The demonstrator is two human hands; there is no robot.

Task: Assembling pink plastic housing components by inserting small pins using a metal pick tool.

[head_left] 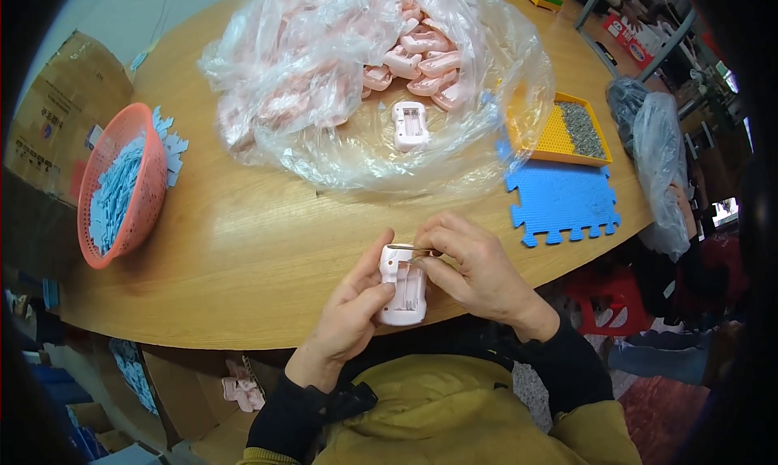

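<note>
While the left hand grips the small pink-and-white plastic shell by its sides above the wooden table's near edge, the right hand's fingers pinch thin metal tweezers at its top, and the shell looks light, rigid, probably slippery

You're at a small assembly workshop bench: a round wooden table carries a clear plastic bag of pink plastic housings. An orange basket of blue parts, a yellow tray of tiny screws and cardboard boxes surround you.
</note>
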